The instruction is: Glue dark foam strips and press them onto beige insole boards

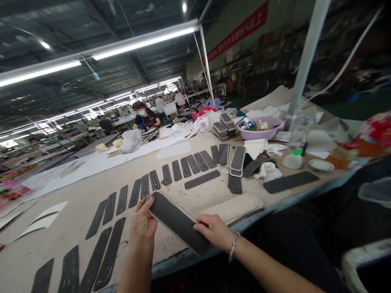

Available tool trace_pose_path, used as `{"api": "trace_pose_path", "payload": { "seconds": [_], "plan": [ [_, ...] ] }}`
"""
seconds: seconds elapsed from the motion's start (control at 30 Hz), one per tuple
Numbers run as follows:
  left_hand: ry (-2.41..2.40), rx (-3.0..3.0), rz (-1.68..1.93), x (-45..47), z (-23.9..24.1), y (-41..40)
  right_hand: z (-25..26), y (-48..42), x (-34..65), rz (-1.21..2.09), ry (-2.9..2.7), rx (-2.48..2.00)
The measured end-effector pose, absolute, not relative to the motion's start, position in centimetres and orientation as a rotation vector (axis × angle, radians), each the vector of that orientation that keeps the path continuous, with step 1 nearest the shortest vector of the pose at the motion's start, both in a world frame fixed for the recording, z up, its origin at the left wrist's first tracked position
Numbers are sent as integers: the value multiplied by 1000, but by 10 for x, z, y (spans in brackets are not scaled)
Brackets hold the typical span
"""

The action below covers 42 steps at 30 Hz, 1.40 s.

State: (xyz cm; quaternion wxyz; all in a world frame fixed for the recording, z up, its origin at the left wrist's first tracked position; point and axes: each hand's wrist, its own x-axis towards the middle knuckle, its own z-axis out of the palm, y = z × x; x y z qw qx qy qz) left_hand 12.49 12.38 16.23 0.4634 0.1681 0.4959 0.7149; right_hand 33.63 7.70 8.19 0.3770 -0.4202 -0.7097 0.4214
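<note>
A long dark rounded strip [179, 221] with a pale edge is held tilted above the front of the table. My left hand [143, 217] grips its upper left end, fingers closed on the rim. Near the lower right end, my right hand [215, 230] pinches its edge between thumb and fingers; a bracelet circles that wrist. Rows of similar dark strips [142, 189] lie on the table beyond and to the left. Just right of the held strip lies a stack of pale rounded pieces [236, 205].
A purple basin [259, 129] of supplies stands at the back right, beside stacked grey pads [224, 124]. A squat bottle with a green cap [293, 159] and a small white lid [320, 165] sit near a metal post [308, 61]. A masked person [146, 118] works across the table.
</note>
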Motion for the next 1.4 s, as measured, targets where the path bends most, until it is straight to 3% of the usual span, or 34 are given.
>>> {"api": "trace_pose_path", "payload": {
  "seconds": [0.27,0.6,1.1,1.4],
  "plan": [
    [1097,441,1417,192,134,125,62,64,378,1044,-1603,-1213],
    [1057,454,1324,240,124,135,47,54,421,1253,-1444,-1189],
    [1276,481,1321,235,90,161,74,63,454,981,-1830,-1358],
    [1091,556,1145,230,83,169,79,93,477,936,-1670,-1386]
  ]
}}
